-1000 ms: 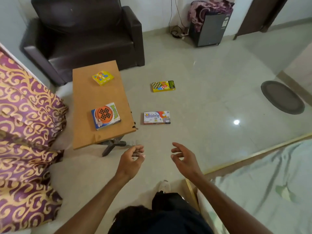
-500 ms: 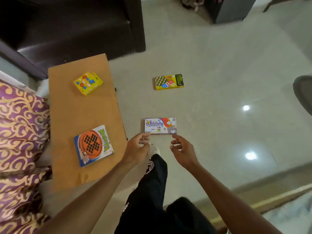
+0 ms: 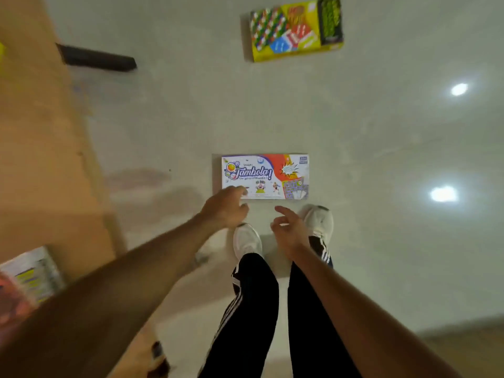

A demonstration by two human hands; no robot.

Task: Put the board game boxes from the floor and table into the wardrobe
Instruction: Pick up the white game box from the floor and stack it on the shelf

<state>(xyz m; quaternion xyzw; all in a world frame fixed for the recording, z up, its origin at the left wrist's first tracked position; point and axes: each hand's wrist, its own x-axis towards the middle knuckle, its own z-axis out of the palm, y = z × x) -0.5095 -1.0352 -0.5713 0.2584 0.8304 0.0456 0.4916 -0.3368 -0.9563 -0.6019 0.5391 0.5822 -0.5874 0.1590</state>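
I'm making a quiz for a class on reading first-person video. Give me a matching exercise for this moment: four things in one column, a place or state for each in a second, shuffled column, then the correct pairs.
Things
1. Tambola box
2. yellow game box
3. left hand
4. right hand

Places or states
A. farther off on the floor, near the top of the view
B. open, above a white shoe, clear of the boxes
C. flat on the floor just ahead of the shoes
D. fingertips over the nearer box's near left corner

Pairs: 1-C, 2-A, 3-D, 4-B
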